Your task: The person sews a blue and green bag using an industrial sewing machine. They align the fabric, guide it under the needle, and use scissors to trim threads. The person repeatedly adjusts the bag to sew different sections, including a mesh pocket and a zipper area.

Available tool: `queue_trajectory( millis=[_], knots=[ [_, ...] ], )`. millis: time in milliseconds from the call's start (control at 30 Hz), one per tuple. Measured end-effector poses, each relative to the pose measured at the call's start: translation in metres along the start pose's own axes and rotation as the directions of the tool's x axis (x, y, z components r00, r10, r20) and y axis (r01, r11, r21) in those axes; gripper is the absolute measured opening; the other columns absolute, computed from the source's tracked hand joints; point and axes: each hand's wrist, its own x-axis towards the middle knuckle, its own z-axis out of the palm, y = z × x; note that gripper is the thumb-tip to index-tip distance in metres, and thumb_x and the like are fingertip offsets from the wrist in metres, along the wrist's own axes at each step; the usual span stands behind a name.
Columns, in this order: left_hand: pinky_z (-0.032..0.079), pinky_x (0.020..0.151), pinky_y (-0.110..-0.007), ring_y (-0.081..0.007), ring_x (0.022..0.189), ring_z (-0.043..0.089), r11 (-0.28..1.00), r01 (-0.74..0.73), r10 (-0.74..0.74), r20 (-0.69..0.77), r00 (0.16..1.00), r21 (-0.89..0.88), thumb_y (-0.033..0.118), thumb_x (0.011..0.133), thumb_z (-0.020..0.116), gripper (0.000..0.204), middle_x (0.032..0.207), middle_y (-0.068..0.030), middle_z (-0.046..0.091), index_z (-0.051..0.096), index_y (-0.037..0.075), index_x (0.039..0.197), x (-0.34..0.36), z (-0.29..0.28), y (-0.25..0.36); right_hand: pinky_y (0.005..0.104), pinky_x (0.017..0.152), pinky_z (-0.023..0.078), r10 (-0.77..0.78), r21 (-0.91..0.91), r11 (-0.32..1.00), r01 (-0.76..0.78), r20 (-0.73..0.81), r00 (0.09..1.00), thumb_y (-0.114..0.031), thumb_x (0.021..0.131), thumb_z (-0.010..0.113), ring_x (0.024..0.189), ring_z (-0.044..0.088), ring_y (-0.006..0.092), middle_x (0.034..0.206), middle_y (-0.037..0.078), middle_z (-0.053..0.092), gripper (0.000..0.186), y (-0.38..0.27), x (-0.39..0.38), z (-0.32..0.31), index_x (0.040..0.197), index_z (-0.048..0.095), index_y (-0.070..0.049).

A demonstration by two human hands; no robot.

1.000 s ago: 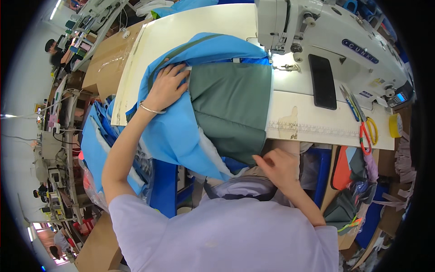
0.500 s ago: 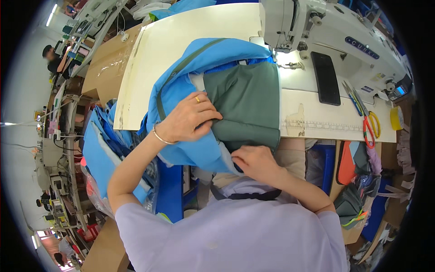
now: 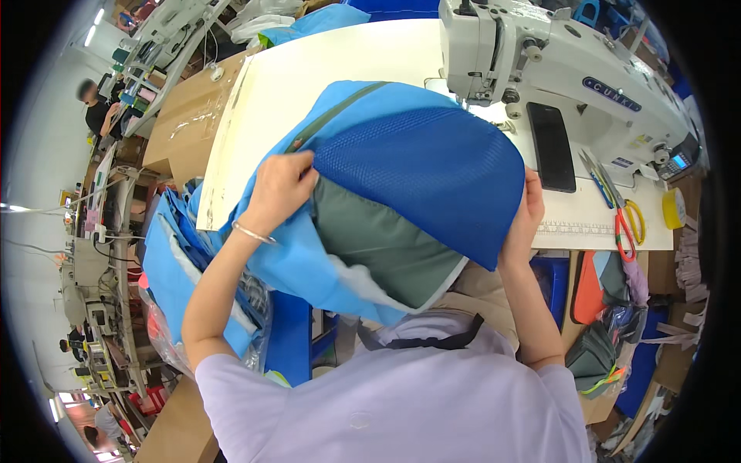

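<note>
A light blue fabric piece (image 3: 297, 258) with an olive zipper strip (image 3: 340, 110) lies over the front edge of the sewing table. Across it spreads a dark blue mesh panel (image 3: 421, 174), which partly covers a grey-green fabric panel (image 3: 370, 231). My left hand (image 3: 284, 189) pinches the left corner of the mesh, close to the zipper. At the other end, my right hand (image 3: 526, 216) grips the mesh's right edge, its fingers partly behind the cloth. The sewing machine's needle area (image 3: 467, 104) stands just beyond the fabric's far edge.
On the white table (image 3: 370, 54), a black phone (image 3: 551, 147) lies beside the sewing machine (image 3: 571, 58). Farther right are scissors (image 3: 621, 204) and a yellow tape roll (image 3: 673, 208). Blue fabric pieces (image 3: 174, 270) are heaped left, near a cardboard box (image 3: 185, 116).
The dark blue mesh has been spread over the grey-green panel. My right hand has moved up and right with its edge; my left hand has shifted slightly left to the mesh corner.
</note>
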Motion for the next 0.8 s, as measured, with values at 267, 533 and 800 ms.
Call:
queue_trajectory(
  millis=[267,533,800],
  knots=[
    [0.057,0.083,-0.032,-0.0179,0.086,0.072,0.766,0.003,-0.114,-0.131,0.985,-0.643,0.028,0.107,0.057,0.034,0.105,-0.01,0.077,0.076,0.0,0.113,0.078,-0.029,0.053,0.0235,0.078,0.052,0.021,-0.194,0.98,0.031,0.26,0.965,-0.011,0.106,0.056,0.086,0.063,0.0081,0.1,0.007,0.069,0.021,0.001,0.008,-0.008,0.117,0.063,0.006],
    [0.055,0.089,-0.037,-0.0247,0.099,0.072,0.936,-0.253,0.241,-0.081,0.967,-0.244,0.024,0.097,0.068,0.029,0.108,-0.0129,0.076,0.074,0.001,0.112,0.076,-0.059,0.125,0.0199,0.072,0.051,0.019,-0.204,0.979,0.028,0.224,0.974,-0.006,0.098,0.069,0.079,0.064,0.0064,0.091,0.006,0.072,0.018,-0.013,0.016,0.004,0.113,0.071,0.004],
    [0.051,0.092,-0.036,-0.0271,0.103,0.066,0.881,-0.278,0.328,0.068,0.942,-0.384,0.012,0.084,0.078,0.032,0.107,-0.0108,0.069,0.069,0.004,0.114,0.071,0.039,0.123,0.0231,0.08,0.053,0.268,0.02,0.961,-0.276,0.182,0.946,-0.009,0.096,0.074,0.088,0.066,0.0081,0.099,0.006,0.073,0.025,-0.024,0.017,0.003,0.116,0.07,0.004]
  ],
)
